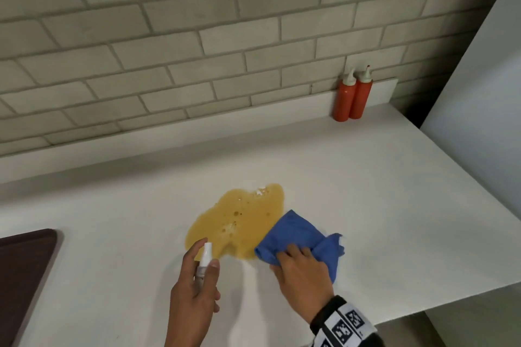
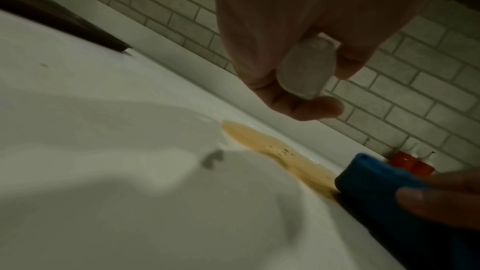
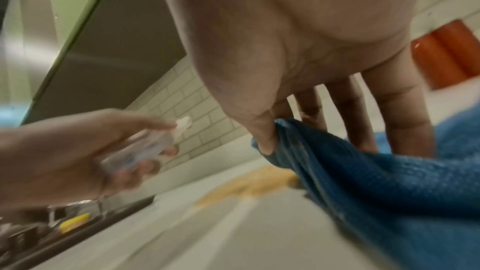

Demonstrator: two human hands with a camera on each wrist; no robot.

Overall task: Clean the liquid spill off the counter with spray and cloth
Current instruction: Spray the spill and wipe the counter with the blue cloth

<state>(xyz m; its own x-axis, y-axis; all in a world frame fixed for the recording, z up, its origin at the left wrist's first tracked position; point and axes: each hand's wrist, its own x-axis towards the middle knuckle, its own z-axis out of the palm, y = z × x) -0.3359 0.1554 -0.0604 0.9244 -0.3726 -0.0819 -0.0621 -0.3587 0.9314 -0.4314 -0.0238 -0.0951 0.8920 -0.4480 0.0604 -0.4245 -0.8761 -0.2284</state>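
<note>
A yellow-brown liquid spill (image 1: 239, 220) spreads over the middle of the white counter (image 1: 366, 177). My left hand (image 1: 197, 287) grips a small clear spray bottle (image 1: 205, 258) with a white nozzle, held just in front of the spill's near edge; the left wrist view shows the bottle's base (image 2: 305, 68) between my fingers, above the spill (image 2: 275, 151). My right hand (image 1: 301, 267) rests on a crumpled blue cloth (image 1: 298, 236) whose far edge touches the spill's right side. In the right wrist view my thumb and fingers (image 3: 265, 130) pinch a fold of the cloth (image 3: 376, 182).
Two red squeeze bottles (image 1: 352, 96) stand against the brick wall at the back right. A dark brown board (image 1: 22, 276) lies at the counter's left edge. A pale panel (image 1: 479, 79) rises on the right. The counter's front right edge drops off near my right wrist.
</note>
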